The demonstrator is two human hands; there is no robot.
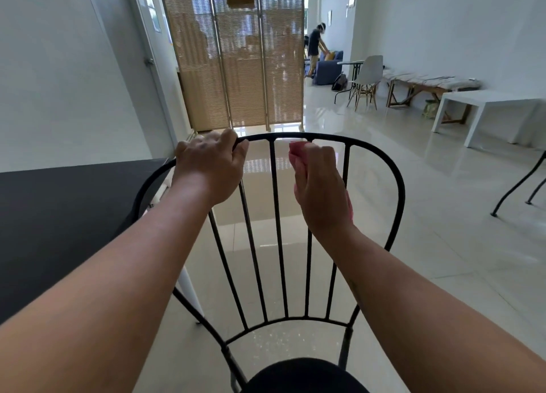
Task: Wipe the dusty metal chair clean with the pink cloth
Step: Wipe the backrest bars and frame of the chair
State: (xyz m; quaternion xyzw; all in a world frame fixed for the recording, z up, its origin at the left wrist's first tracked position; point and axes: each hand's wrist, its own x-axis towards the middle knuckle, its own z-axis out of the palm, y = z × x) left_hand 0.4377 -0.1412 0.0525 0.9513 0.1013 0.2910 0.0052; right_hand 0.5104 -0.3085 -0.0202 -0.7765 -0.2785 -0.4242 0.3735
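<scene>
Two grips over glossy floor tiles (413,215): left grip (211,162) clasps the metal chair (304,376), right grip (320,186) clutches pink cloth (295,153).

Black table (59,215) left, 3-panel bamboo screen (236,67) ahead — white table (487,99) right

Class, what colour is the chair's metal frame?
Black chair frame, clearest in head view.
</scene>
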